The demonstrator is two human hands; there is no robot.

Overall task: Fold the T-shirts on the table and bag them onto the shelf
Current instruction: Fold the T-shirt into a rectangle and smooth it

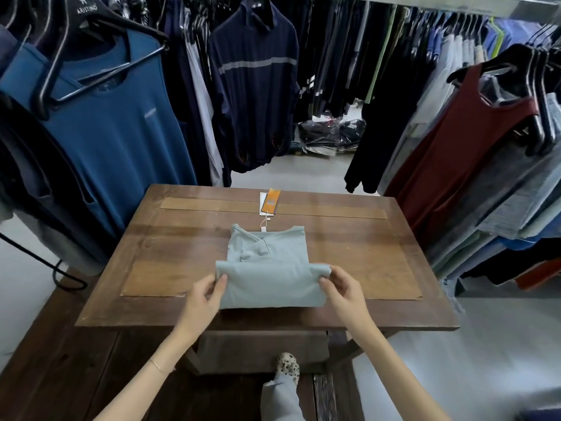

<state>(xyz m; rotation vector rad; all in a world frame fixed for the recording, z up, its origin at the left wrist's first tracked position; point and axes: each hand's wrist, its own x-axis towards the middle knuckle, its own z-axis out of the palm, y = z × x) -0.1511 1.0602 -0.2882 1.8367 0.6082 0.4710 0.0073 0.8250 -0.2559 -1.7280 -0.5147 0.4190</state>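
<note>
A pale blue-grey T-shirt [268, 279] lies partly folded in the middle of the wooden table [379, 256], its sides turned in and its lower part doubled up toward the collar. An orange and white price tag [269, 202] on a string lies beyond the collar. My left hand [209, 294] pinches the left end of the raised fold. On the other side, my right hand [341, 287] pinches the right end. Both ends are lifted slightly off the shirt.
Racks of hanging clothes crowd both sides: a blue shirt [121, 126] at the left, a dark red vest [464, 141] at the right, a navy striped top [258, 86] behind. Bagged garments [331, 132] lie on the floor beyond. My foot [287, 367] shows under the table.
</note>
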